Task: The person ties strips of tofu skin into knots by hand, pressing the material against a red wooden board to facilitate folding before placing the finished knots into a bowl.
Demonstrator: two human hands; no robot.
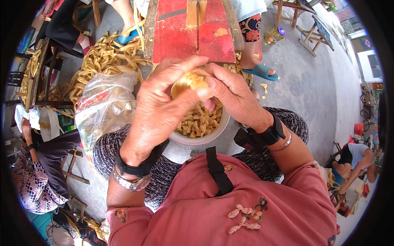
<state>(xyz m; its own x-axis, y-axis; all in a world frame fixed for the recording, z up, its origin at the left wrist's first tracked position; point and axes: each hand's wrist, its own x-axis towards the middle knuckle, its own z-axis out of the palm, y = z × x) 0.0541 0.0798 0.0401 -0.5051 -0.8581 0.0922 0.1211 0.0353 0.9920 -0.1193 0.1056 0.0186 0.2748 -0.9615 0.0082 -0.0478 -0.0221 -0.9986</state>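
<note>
Both of my hands meet above a round pale basin (201,141). Between them is a yellowish strip (197,78), curved into a loop and gathered in the fingers. My left hand (167,98) holds the strip's left side, with its thumb across the front. My right hand (232,90) pinches its right end between thumb and fingers. Below, the basin holds many small knotted yellow pieces (200,121), partly hidden by my hands. Just beyond my hands stands a red wooden bench (175,40) with an upright wooden block (191,13) and a narrow slot.
Long yellow strips (104,58) lie heaped on the floor at left, beside a translucent plastic sack (106,101). Other people sit at both sides; one person's foot in a blue slipper (261,71) is right of the bench. A lidded jar (275,35) and folding stool (317,35) stand farther right.
</note>
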